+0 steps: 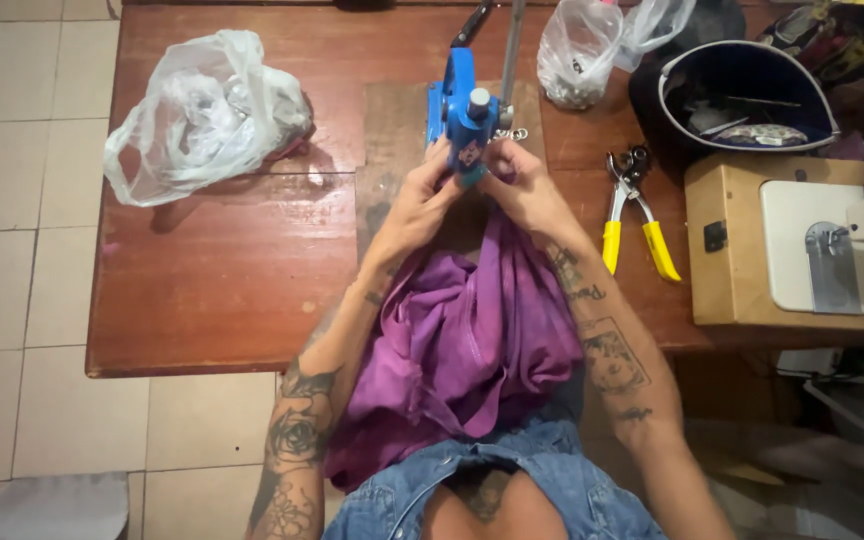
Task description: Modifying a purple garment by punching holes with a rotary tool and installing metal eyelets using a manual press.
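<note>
Two hands [472, 190], one purple cloth [472, 330]

On the wooden table [222, 270] — two plastic bags [202, 110], yellow-handled pliers [637, 215], a dark pouch [747, 95] — and a sewing machine [832, 255] at right.

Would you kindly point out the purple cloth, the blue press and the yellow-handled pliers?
purple cloth [462, 345], head view, middle folds.
blue press [460, 100], head view, upper body.
yellow-handled pliers [660, 250], head view, right yellow handle.
</note>
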